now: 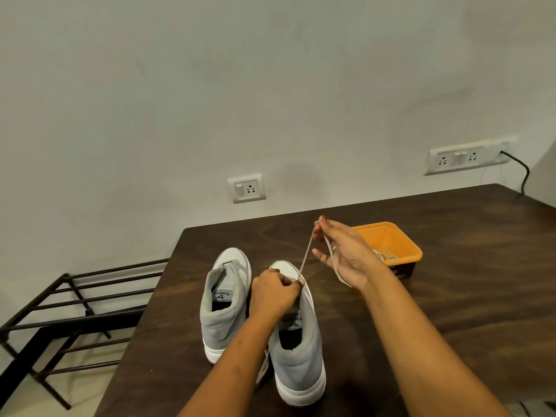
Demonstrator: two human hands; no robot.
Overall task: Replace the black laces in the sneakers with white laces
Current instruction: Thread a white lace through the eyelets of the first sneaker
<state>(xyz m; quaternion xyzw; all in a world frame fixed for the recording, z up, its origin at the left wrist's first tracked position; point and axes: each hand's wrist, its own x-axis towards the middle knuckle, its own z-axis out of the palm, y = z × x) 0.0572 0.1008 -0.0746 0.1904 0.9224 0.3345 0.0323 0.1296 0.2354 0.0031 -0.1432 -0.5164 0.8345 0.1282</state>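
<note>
Pinching the white lace (pixel 306 257) taut between raised right hand (pixel 346 257) and left hand (pixel 275 291) at the sneaker (pixel 296 356) front; liable to slip clean out if tugged too hard.

- The table (pixel 451 266) is showing dark wood grain and catching a low sheen.
- The sneakers (pixel 222 323) are looking soft and matt in grey cloth, with smooth white toes and soles.
- The lace (pixel 306 257) is reading as pale woven cord.
- The tub (pixel 373 225) is gleaming faintly: smooth orange plastic.
- The rack (pixel 90 319) is showing black metal bars.
</note>
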